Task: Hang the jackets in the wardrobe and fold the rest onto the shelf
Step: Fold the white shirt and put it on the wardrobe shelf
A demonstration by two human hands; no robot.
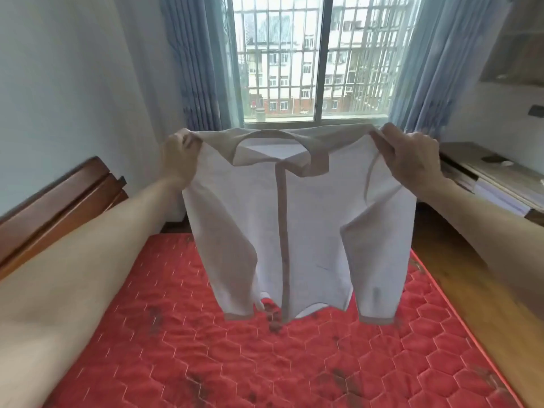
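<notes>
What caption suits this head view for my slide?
Both hands, left and right, hold a white shirt above the red mattress.

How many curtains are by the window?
2. One curtain hangs left of the window, the other curtain hangs right of it. The held shirt covers part of the wall below, so more could be hidden.

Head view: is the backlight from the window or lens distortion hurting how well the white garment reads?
Head view: the window backlights the scene, yet the white garment stays legible; the left hand is motion-blurred, the right hand sharper; wide-angle distortion bends the frame edges.
</notes>
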